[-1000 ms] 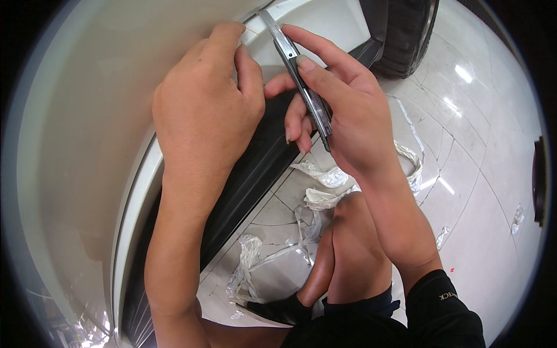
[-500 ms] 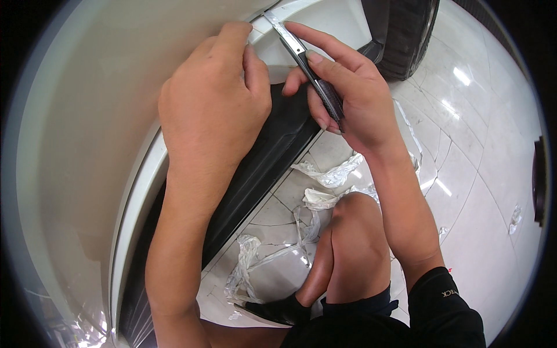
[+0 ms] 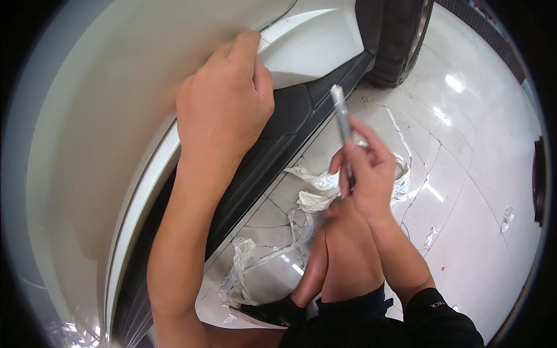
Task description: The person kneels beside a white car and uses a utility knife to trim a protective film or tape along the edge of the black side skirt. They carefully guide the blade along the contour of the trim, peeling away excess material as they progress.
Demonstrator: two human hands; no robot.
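Observation:
My left hand (image 3: 223, 107) is closed, its fingertips pressed together at the edge of a glossy light car panel (image 3: 98, 133). What they pinch, if anything, is hidden behind the hand. Below that edge runs a white painted sill (image 3: 151, 168), and under it a black plastic side trim (image 3: 290, 110). To the right, apart from the car, my right hand (image 3: 371, 177) grips a slim utility knife (image 3: 341, 113) with a silver front and dark handle. The knife points up and away from me, slightly blurred by motion.
A black tyre (image 3: 397, 43) stands at the far end of the trim. Crumpled strips of whitish film (image 3: 316, 200) lie on the shiny tiled floor (image 3: 464, 191) around my bent leg (image 3: 351, 249). A small scrap (image 3: 507, 217) lies farther right.
My right hand has drawn the knife back from the panel edge, toward me and to the right. My left hand stays closed at the edge, shifted slightly in the picture.

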